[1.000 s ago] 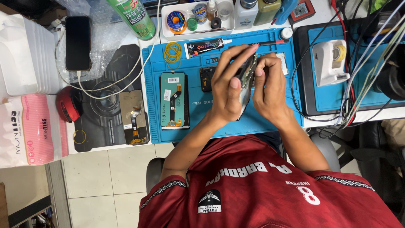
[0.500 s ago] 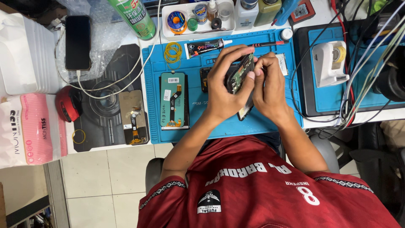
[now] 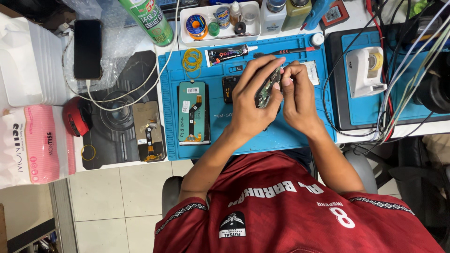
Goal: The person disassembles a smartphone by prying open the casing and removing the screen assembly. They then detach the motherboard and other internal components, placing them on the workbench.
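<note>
Both hands meet over the blue work mat [image 3: 281, 136]. My left hand [image 3: 251, 105] grips an opened phone [image 3: 266, 88], tilted on edge so its circuit side shows. My right hand [image 3: 296, 96] pinches at the phone's right edge with thumb and forefinger; what those fingertips hold is hidden. A small dark part [image 3: 229, 88] lies on the mat just left of my left hand. Further left lies a display panel [image 3: 193, 112] with a green back and a flex cable.
A glue tube [image 3: 229, 54], yellow rubber bands [image 3: 192, 60] and a red-handled screwdriver [image 3: 293, 49] lie at the mat's far edge. A white tray [image 3: 220, 33] holds small jars. Left: a second display panel [image 3: 148, 131], a charging phone [image 3: 87, 49], a spray can [image 3: 147, 18]. Cables and a white device [image 3: 365, 70] crowd the right.
The phone has been turned in my hands from a flatter pose to standing more on edge. My right fingers have shifted up to its upper edge.
</note>
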